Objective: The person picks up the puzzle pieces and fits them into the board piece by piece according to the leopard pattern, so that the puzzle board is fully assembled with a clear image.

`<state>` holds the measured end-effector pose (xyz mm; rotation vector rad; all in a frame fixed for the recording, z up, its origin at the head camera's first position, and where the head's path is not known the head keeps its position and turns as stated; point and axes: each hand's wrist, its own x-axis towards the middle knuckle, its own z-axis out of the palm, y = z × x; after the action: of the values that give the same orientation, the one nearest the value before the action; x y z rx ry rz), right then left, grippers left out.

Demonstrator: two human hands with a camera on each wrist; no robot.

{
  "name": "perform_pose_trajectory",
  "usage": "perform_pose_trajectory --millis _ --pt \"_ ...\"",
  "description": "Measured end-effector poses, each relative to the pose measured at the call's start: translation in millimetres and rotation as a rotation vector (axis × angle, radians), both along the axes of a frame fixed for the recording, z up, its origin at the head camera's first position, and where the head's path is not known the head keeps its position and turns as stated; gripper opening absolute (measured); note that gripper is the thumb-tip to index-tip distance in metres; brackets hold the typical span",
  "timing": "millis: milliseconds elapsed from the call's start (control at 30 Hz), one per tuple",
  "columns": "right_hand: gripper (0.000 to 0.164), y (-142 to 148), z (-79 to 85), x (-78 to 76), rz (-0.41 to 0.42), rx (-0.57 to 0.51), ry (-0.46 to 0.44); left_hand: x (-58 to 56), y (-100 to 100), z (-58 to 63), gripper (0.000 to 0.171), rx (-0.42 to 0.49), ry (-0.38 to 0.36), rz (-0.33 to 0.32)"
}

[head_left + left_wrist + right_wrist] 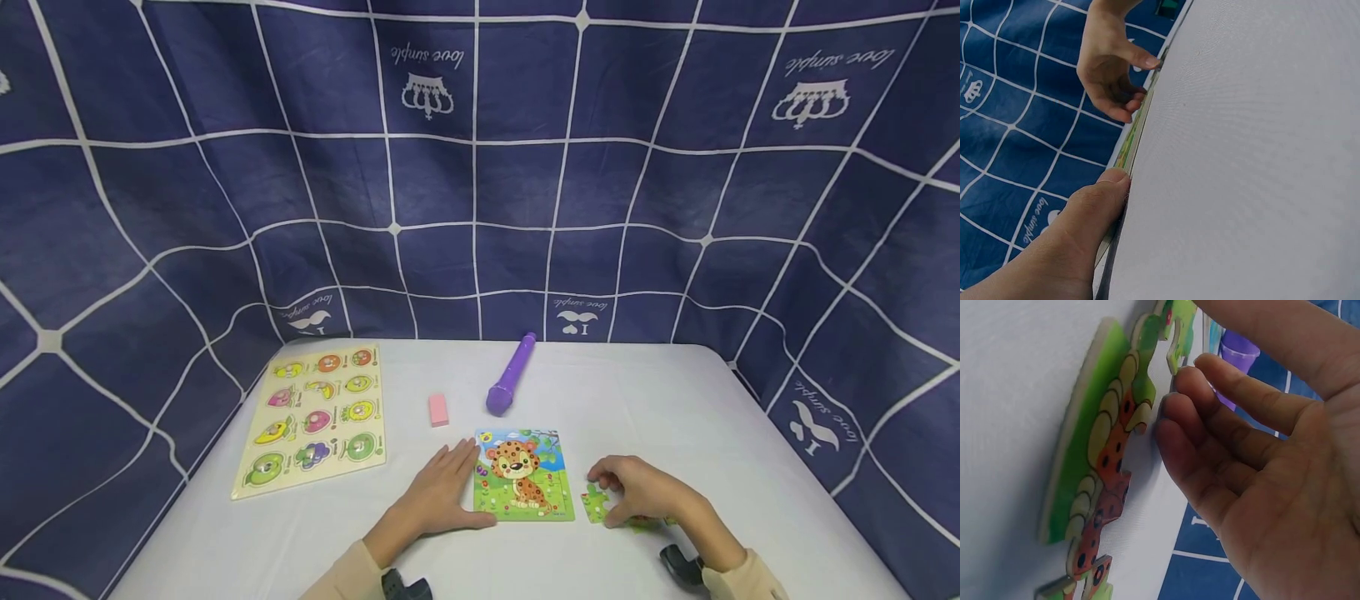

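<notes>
A square jigsaw puzzle [555,500] with a cartoon leopard lies on the white table. My left hand [442,492] rests flat along its left side, and the thumb [1107,187] lies at the near edge. Right of the board, my right hand [637,487] has its thumb and forefinger at opposite edges of a green puzzle piece [595,503]. The other fingers [1182,425] are bent beside the pieces. More loose puzzle pieces [1107,447], orange spotted and green, lie beneath this hand, partly hidden by it in the head view.
A wooden fruit puzzle board [300,408] lies at the left. Behind the leopard puzzle are a pink eraser-like block [438,410] and a purple toy microphone [512,375]. A dark blue checked curtain [480,183] surrounds the table's back and sides.
</notes>
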<state>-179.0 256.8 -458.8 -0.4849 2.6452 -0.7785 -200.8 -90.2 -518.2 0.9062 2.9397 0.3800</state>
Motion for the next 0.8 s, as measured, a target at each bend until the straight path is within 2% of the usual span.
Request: perform_pose_trajectory --millis 533,800 --pt "0.051 0.8 -2.6 -0.8 -0.003 0.024 -0.003 0.7 0.3 0.2 0.119 0.018 0.007 -0.012" --pt "0.048 0.3 -1.6 -1.0 -0.007 0.018 -0.009 1.0 1.0 2.2 0.118 -0.003 -0.003 -0.002"
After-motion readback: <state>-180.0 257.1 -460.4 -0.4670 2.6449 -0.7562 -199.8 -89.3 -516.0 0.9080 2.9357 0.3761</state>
